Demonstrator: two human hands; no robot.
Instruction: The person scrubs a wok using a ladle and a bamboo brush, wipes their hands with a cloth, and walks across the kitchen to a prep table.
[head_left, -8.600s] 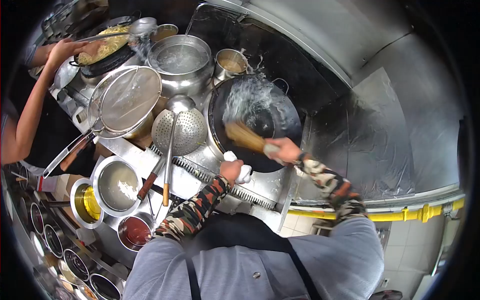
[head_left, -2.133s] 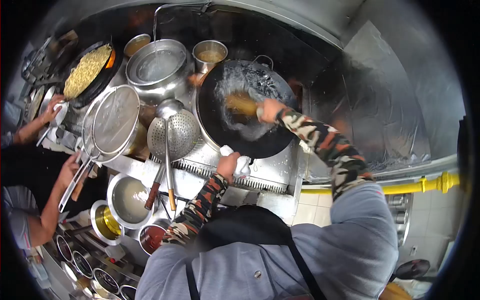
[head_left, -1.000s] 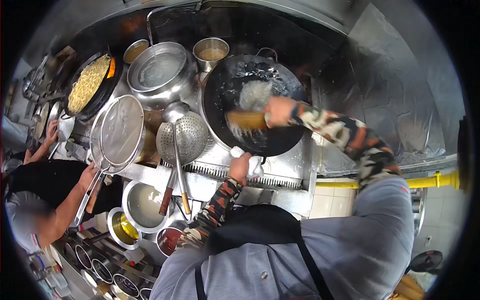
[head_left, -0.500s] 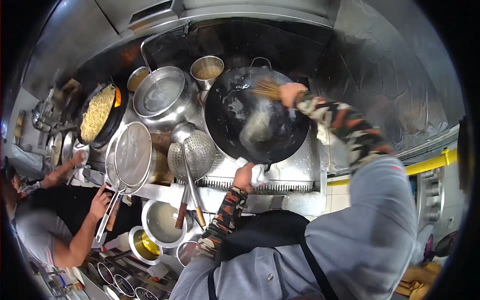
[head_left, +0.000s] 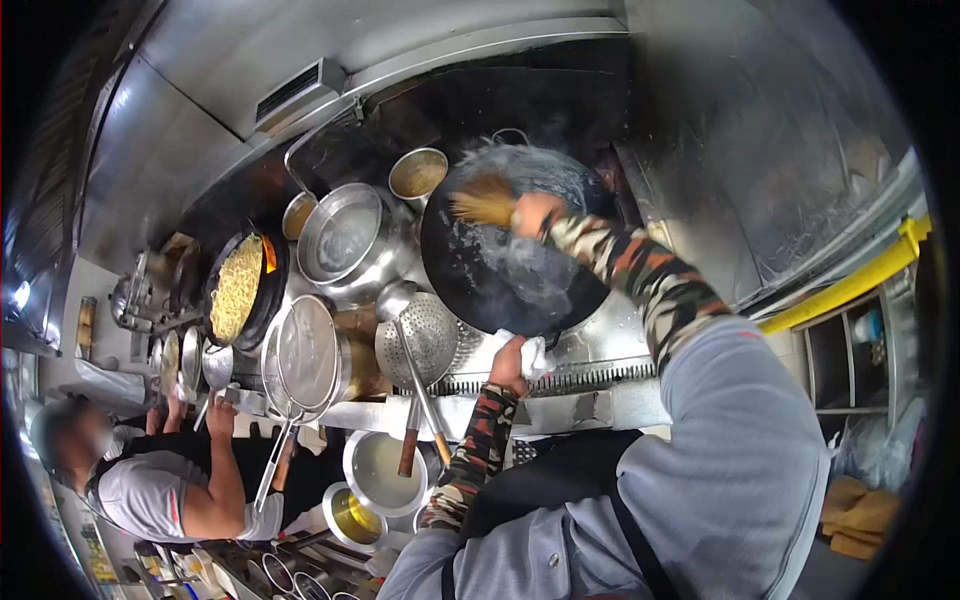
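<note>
Black wok, head view: the black wok (head_left: 470, 295) stood near the right end of the stove (head_left: 615, 340), with streaked water (head_left: 535, 270) inside.
Bamboo brush: the bamboo brush (head_left: 485, 200) was within the wok's rim, bristles pointing left; held near its end, it probably kept the fingers clear of the water.
Right grip: the right hand (head_left: 538, 214) was closed round the brush's handle.
Right arm: it angled inward over the wok's right side, elbow bent outward.
Left grip: the left hand (head_left: 508, 367) clutched a white cloth (head_left: 522, 355) at the wok's near rim, likely against heat and to steady it; any handle underneath was hidden.
Left arm: the forearm crossed the stove's front edge, elbow low.
Ladle: the ladle (head_left: 398, 300) lay over a perforated strainer (head_left: 425, 345), handles toward the front edge, presumably for easy reach.
</note>
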